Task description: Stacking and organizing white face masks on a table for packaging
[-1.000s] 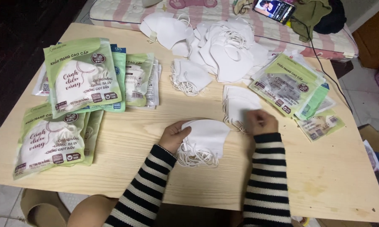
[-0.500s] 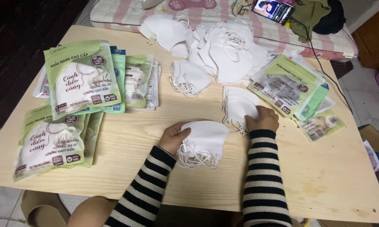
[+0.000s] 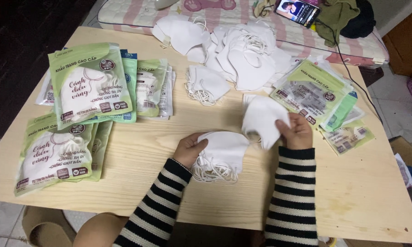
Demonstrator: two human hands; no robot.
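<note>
- While the left hand [image 3: 190,148] rested on a small stack of white masks [image 3: 222,153] near the middle of the desk [image 3: 137,151], its fingers were curled together on the stack's left edge, pressing it down.
- White ear loops spilled from the stack's lower edge toward the striped sleeve [image 3: 158,212].
- To the right, the right hand [image 3: 296,132] held a single white mask [image 3: 263,120] lifted just above the desk, thumb and fingers pinched on its right edge.
- That mask hung just beside the stack, up and to its right; whether they touched I could not tell.
- Farther back lay a loose heap of white masks [image 3: 242,55], with a smaller bundle [image 3: 207,84] in front of it.
- Green packets [image 3: 89,87] sat piled at the desk's left side, and more packets [image 3: 313,91] at the right.
- Beyond the desk, a phone [image 3: 298,11] lay on a pink striped mattress [image 3: 137,11].
</note>
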